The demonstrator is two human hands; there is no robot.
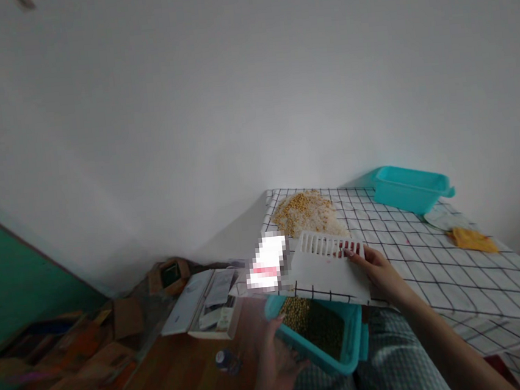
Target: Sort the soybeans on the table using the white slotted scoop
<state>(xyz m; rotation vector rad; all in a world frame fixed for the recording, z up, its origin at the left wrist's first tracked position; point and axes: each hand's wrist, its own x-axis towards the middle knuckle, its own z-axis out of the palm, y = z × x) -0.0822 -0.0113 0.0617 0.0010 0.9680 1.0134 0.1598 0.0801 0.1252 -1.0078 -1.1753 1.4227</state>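
My left hand grips the near left side of a teal plastic basin, its thumb over the rim. Inside the basin, yellow soybeans lie at the left and small dark green beans at the right. The basin is tilted over my lap, just below the table edge. My right hand is closed on the right end of a white slotted board, its fingers at the slots. Something dark red shows at the slots near them. Behind the board, a pile of soybeans and white grains spreads on the table.
A checked cloth covers the table against the wall. Another teal basin stands at its back right, near a yellow cloth. A blurred-out bright screen sits at the left edge. An open box and a small bottle are lower left.
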